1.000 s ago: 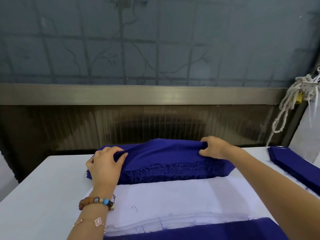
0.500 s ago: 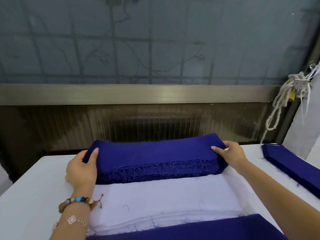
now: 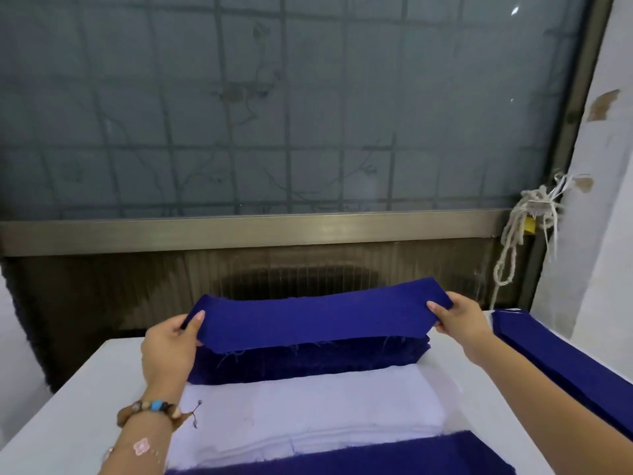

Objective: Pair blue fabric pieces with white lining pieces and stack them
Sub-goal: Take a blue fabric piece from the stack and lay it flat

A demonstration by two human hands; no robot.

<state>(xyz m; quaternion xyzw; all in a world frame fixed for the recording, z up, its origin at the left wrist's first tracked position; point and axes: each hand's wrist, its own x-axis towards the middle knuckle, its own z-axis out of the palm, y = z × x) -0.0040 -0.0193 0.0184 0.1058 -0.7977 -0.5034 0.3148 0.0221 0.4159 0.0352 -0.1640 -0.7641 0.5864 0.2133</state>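
Note:
A long blue fabric piece (image 3: 315, 315) hangs stretched in the air above a thick stack of blue pieces (image 3: 308, 363) at the far side of the white table (image 3: 68, 406). My left hand (image 3: 169, 347) pinches its left end and my right hand (image 3: 457, 315) pinches its right end. Nearer to me lies a stack of white lining pieces (image 3: 308, 409). Another blue fabric piece (image 3: 359, 459) lies across the bottom of the view, on the near edge of the white stack.
A further stack of blue pieces (image 3: 565, 361) runs along the table's right edge. Behind the table stand a dark ribbed panel and a frosted window with a metal sill (image 3: 274, 231). A knotted rope (image 3: 524, 228) hangs at the right by a white wall.
Both hands have lifted the top blue piece off the far stack and pulled it taut. The camera has tilted up.

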